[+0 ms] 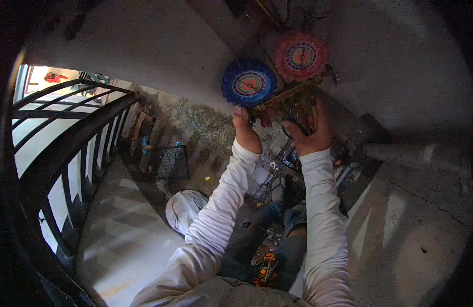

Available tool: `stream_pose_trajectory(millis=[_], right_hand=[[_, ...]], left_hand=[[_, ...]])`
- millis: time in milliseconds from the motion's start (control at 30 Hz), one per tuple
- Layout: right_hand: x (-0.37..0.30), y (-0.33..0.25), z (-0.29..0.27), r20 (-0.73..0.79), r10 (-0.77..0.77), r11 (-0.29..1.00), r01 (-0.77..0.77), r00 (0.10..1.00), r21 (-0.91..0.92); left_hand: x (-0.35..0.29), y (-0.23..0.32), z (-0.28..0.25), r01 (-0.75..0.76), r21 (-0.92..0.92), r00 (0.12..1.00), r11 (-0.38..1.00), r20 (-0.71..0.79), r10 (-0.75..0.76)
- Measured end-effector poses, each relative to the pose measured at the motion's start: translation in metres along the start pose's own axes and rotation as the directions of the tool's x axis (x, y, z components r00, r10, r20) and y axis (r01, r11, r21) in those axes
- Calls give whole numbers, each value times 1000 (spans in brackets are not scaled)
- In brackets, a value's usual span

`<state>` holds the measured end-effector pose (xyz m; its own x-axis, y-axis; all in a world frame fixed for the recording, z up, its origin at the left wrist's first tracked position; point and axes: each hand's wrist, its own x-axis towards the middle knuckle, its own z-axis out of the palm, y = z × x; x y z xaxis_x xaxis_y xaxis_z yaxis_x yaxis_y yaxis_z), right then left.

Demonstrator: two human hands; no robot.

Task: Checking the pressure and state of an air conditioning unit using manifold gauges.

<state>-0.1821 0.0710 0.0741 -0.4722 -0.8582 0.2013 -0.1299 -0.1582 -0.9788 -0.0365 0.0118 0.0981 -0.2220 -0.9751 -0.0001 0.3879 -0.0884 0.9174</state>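
Both my arms reach up in white sleeves to a refrigerant manifold gauge set. Its blue-rimmed gauge (248,84) is on the left, its red-rimmed gauge (301,56) higher on the right. A brass-coloured manifold bar (287,94) runs slanted beneath them. My left hand (246,132) is closed at the bar's left end, just below the blue gauge, its thumb upward. Closed around the lower right part of the manifold is my right hand (313,132); some of its fingers are hidden behind the fittings. Dark shadow blurs the valves and hoses between my hands.
A dark curved metal railing (68,148) runs along the left. A black crate-like box (173,162) lies by the stained wall. Pale cloth (187,210) bulges beside my left forearm. Between my legs is an orange-and-black object (267,269). A concrete ledge (415,230) stands right.
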Motion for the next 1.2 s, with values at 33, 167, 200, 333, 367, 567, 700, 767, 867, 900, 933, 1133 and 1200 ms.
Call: stream_pose_trajectory(millis=[33, 167, 200, 333, 367, 567, 700, 767, 867, 900, 933, 1133, 1200], right_hand=[[0, 3, 1, -9, 5, 1000, -5, 1000, 3], [-1, 10, 0, -4, -47, 997, 47, 999, -63], [-3, 8, 2, -18, -9, 1000, 9, 1000, 3], [-1, -1, 3, -21, 24, 999, -23, 999, 37], [0, -3, 1, -21, 23, 999, -22, 1000, 36], [1, 4, -1, -2, -9, 999, 9, 1000, -44], [3, 1, -2, 5, -14, 1000, 14, 1000, -25], [3, 2, -3, 20, -1, 1000, 1, 1000, 18], [1, 0, -2, 8, 24, 999, -24, 1000, 32], [2, -5, 0, 4, 22, 998, -23, 1000, 59], [2, -7, 1, 0, 21, 996, -21, 1000, 86], [-3, -3, 2, -5, -33, 999, 33, 999, -37], [-3, -2, 0, -12, -26, 998, 25, 1000, -63]], left_hand=[[0, -3, 0, 4, 0, 1000, 1000, -1, -4], [-5, 6, 16, -93, 47, 993, 995, -70, 96], [-6, 6, 17, -104, 39, 990, 994, -87, 107], [-7, 4, 9, -78, 56, 988, 995, -131, 85], [-6, 3, 7, -84, 44, 990, 995, -110, 88], [-2, 3, 8, -115, 65, 993, 991, -31, 117], [-5, 5, 17, -185, 76, 975, 980, -111, 193], [-2, 5, 17, -135, 57, 984, 989, -107, 140], [-3, 10, 17, -59, 45, 995, 997, -83, 62], [-4, 11, 16, -32, 50, 997, 998, -66, 35], [-5, 10, 15, -32, 51, 997, 998, -68, 36], [-7, 3, -2, -83, 61, 995, 995, -43, 86], [-2, 1, -4, 4, -31, 999, 1000, -41, -6]])
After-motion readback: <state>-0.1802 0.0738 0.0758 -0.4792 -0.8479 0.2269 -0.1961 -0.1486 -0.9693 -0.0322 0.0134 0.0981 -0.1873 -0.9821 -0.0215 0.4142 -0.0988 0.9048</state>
